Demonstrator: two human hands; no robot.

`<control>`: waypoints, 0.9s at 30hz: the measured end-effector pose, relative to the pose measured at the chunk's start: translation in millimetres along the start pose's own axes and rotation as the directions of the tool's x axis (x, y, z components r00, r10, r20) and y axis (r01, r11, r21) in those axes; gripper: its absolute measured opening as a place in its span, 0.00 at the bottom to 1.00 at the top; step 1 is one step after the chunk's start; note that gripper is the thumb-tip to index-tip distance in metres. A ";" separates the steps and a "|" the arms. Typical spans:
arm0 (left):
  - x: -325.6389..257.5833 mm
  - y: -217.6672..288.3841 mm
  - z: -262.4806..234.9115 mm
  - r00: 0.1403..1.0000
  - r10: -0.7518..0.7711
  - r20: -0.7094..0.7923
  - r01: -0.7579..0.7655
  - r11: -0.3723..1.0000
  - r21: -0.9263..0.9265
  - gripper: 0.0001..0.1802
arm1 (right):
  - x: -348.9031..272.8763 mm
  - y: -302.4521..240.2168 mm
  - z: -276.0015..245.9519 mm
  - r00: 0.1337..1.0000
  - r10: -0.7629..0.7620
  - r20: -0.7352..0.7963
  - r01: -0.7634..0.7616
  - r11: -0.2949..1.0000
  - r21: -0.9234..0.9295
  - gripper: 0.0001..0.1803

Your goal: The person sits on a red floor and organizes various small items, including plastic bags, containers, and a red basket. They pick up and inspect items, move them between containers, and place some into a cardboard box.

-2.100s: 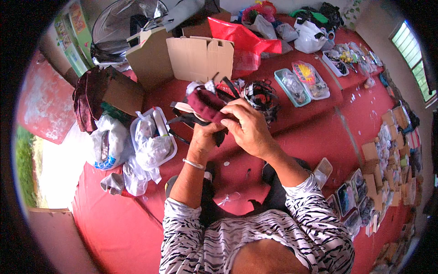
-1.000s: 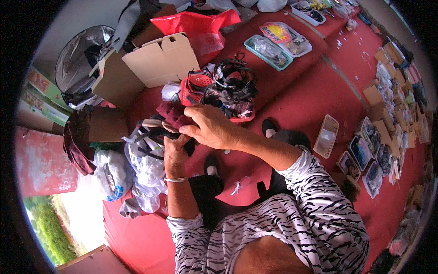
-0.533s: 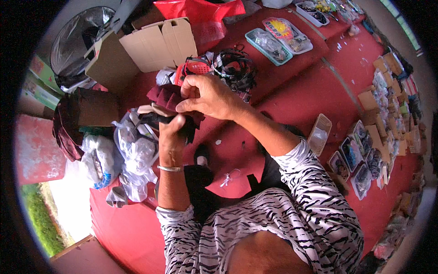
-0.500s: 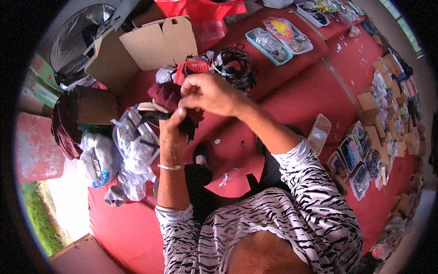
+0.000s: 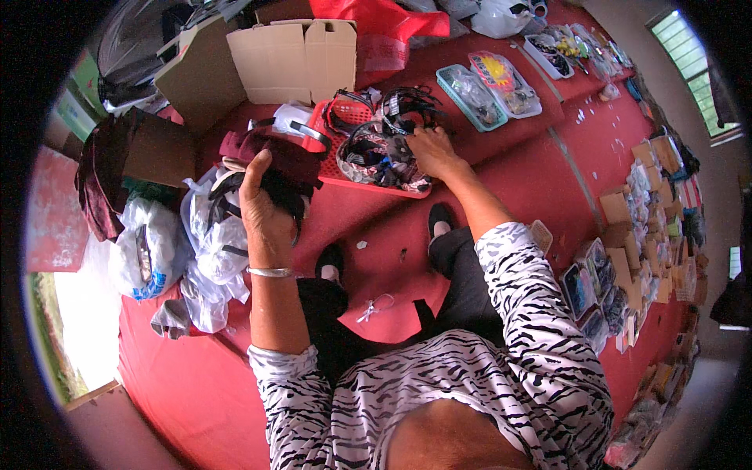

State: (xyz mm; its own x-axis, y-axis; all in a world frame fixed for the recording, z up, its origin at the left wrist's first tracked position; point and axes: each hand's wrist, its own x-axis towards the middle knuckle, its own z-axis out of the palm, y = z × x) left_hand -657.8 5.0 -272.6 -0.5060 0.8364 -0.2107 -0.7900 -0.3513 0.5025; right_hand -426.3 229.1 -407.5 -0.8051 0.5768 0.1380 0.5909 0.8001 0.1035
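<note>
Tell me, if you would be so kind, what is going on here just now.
A person in a black-and-white striped top is handling headbands. The left hand holds a bunch of maroon and black headbands, while the right hand is at the dark pile in the red plastic basket; whether it grips a piece is hard to tell. A turquoise basket stands beyond the red one, and an opened cardboard box lies beyond the left hand.
</note>
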 end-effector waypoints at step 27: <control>-0.4 -10.7 -1.6 0.993 -0.095 0.063 0.095 0.995 0.010 0.17 | 19.9 -10.7 -79.6 0.993 0.092 0.072 -0.117 0.827 0.550 0.24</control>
State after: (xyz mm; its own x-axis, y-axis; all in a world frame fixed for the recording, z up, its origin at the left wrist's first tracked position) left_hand -649.7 7.6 -279.3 -0.4054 0.8911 -0.2040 -0.8309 -0.2662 0.4885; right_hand -444.6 218.9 -327.5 -0.7487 0.6586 0.0758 0.5548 0.6851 -0.4721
